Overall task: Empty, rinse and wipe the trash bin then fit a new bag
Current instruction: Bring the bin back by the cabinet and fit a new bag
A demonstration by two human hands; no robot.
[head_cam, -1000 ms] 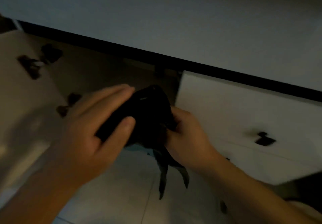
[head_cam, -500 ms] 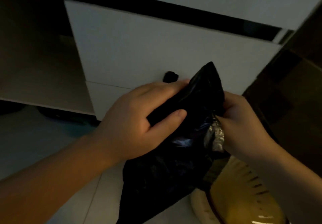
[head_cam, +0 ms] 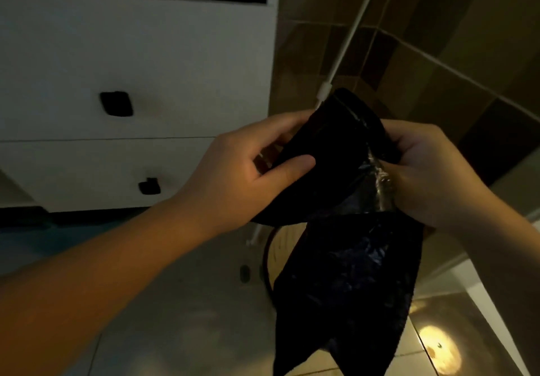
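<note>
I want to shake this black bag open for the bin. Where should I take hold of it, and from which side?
Probably at the top edge of the black trash bag, one hand per side. The left hand holds the folded upper part, and the right hand pinches the crinkled edge; the rest hangs loose below, so gripping high lets it unfold downward.

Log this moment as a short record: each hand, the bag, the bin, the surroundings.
left hand: grips the bag's folded upper part, thumb on its front
right hand: pinches the bag's crinkled edge
bag: black, partly unfolded, lower part hanging loose
bin: only a bit of rim shows behind the bag
cabinet: white drawers with dark handles, behind the left hand
wall: brown tiles
</note>
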